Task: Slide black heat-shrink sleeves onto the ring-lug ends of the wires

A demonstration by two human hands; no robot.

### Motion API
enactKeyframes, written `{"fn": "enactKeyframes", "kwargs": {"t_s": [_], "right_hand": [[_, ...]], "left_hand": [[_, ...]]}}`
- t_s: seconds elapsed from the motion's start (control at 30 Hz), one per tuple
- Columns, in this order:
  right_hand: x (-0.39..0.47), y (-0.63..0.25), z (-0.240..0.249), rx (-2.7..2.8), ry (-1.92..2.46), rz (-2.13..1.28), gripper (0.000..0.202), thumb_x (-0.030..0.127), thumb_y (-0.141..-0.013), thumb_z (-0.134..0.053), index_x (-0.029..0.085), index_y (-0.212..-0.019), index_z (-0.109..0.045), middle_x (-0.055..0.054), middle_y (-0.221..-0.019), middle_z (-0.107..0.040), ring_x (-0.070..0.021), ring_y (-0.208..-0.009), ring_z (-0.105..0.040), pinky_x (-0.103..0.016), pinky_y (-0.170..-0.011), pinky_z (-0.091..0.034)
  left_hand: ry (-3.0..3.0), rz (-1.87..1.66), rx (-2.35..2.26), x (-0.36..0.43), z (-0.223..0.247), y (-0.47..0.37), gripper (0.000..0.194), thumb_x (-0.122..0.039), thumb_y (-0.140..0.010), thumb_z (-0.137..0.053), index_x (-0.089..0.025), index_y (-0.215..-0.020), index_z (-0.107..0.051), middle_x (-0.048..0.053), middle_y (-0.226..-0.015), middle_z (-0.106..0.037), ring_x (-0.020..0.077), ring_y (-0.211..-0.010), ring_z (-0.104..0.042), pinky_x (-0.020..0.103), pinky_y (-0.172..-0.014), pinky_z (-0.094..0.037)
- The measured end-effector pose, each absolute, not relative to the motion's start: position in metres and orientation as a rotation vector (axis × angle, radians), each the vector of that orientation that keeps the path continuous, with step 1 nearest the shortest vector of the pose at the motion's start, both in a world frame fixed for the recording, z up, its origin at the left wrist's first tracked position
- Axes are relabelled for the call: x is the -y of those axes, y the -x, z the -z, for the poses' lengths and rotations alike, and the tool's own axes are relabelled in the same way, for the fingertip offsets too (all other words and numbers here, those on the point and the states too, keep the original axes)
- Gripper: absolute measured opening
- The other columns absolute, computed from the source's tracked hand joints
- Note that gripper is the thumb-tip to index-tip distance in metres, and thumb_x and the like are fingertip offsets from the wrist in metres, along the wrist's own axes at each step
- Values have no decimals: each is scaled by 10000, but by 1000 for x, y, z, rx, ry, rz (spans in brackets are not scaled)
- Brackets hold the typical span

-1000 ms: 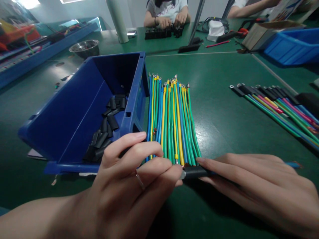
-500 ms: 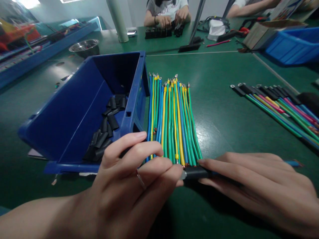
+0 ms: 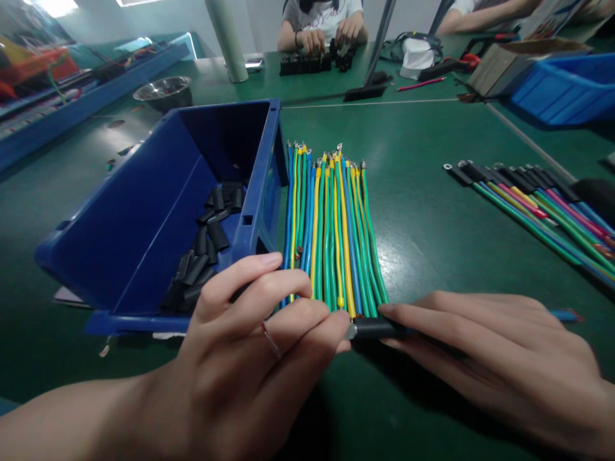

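Between my hands lies a blue wire (image 3: 567, 315) with a black sleeve (image 3: 377, 328) near its left end. My left hand (image 3: 269, 346) pinches the metal terminal at that end. The fingers of my right hand (image 3: 485, 358) are closed round the wire and the sleeve's right end; the wire's bare copper end sticks out beyond the hand. Just behind the sleeve, a row of green, yellow and blue wires (image 3: 331, 237) with ring terminals lies on the table. Black sleeve pieces (image 3: 218, 237) sit inside the blue bin (image 3: 129, 224) at the left.
At the right lie wires with black sleeves (image 3: 538, 198). Farther back are a metal bowl (image 3: 163, 93), a pole (image 3: 225, 38), a light blue bin (image 3: 567, 89) and a cardboard box (image 3: 500, 67). Across the table (image 3: 418, 128), a person's hands (image 3: 331, 38) handle black parts.
Both hands have shifted slightly left and up with the wire and its sleeve. Across the table, the other person's hands have moved a little.
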State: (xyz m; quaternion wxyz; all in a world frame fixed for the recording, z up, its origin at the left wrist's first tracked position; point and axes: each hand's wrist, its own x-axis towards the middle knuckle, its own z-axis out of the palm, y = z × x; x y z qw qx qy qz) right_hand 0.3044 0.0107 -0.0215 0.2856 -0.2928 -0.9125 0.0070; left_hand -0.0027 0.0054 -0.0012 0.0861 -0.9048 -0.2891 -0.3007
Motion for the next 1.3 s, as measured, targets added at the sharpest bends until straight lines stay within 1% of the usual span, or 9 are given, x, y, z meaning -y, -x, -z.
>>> {"fn": "enactKeyframes", "kwargs": {"t_s": [0.13, 0.27, 0.4, 0.47, 0.6, 0.77, 1.0, 1.13, 1.3], "right_hand": [[-11, -305, 23, 2429, 798, -12, 177, 215, -1251, -514, 202, -1256, -690, 69, -705, -675, -89, -493, -618, -269, -487, -409], [-9, -301, 26, 2375, 853, -47, 125, 244, -1221, -600, 203, -1224, -718, 64, -706, -686, -96, -497, -620, -285, -486, -403], [-9, -297, 28, 2345, 883, -65, 118, 288, -1210, -641, 210, -1211, -729, 58, -722, -714, -100, -500, -637, -298, -487, -409], [-9, -296, 27, 2358, 877, -74, 119, 285, -1219, -622, 216, -1209, -718, 57, -730, -721, -102, -509, -651, -290, -491, -419], [-10, -298, 25, 2381, 871, -60, 166, 289, -1246, -558, 219, -1191, -698, 52, -748, -728, -98, -527, -665, -269, -502, -435], [-11, -300, 26, 2433, 850, -100, 176, 262, -1249, -543, 213, -1207, -706, 31, -794, -761, -112, -574, -704, -289, -539, -463], [-12, -300, 27, 2441, 828, -150, 169, 276, -1259, -520, 209, -1248, -675, 51, -782, -711, -108, -573, -670, -280, -556, -458], [-12, -301, 28, 2431, 833, -139, 192, 320, -1271, -508, 219, -1238, -669, 62, -768, -684, -96, -560, -649, -270, -540, -431], [-11, -299, 30, 2424, 852, -126, 191, 331, -1276, -496, 223, -1277, -654, 60, -776, -695, -95, -564, -650, -270, -541, -421]], "left_hand": [[2685, 879, 869, -4, 1, 2, 316, -122, -1183, -547, -224, -1247, -840, -61, -1120, -891, 150, -1229, -784, 282, -1475, -251], [2670, 891, 882, -3, 3, 0, 346, -111, -1164, -526, -237, -1246, -838, -67, -1112, -897, 167, -1186, -818, 325, -1443, -359], [2658, 860, 903, -3, 4, 0, 374, -98, -1168, -492, -235, -1235, -833, -65, -1084, -898, 172, -1172, -829, 340, -1414, -404], [2656, 857, 892, -4, 2, 0, 358, -89, -1163, -505, -225, -1227, -830, -69, -1081, -894, 175, -1161, -828, 339, -1418, -388], [2656, 869, 880, -7, -1, -2, 405, -58, -1152, -470, -236, -1178, -833, -87, -1049, -884, 157, -1135, -819, 302, -1449, -299], [2673, 867, 842, -8, 1, 0, 337, -115, -1151, -520, -249, -1174, -829, -80, -1061, -871, 148, -1184, -775, 254, -1463, -238], [2667, 890, 843, -8, 1, 1, 327, -87, -1140, -524, -218, -1172, -822, -57, -1077, -866, 153, -1186, -752, 256, -1466, -230], [2660, 874, 858, -8, -1, -2, 350, -48, -1136, -497, -179, -1235, -806, -43, -1107, -872, 153, -1185, -756, 263, -1459, -252], [2672, 861, 848, -7, -1, 0, 217, -144, -1184, -592, -174, -1251, -796, -50, -1098, -887, 149, -1166, -749, 252, -1456, -249]]}}
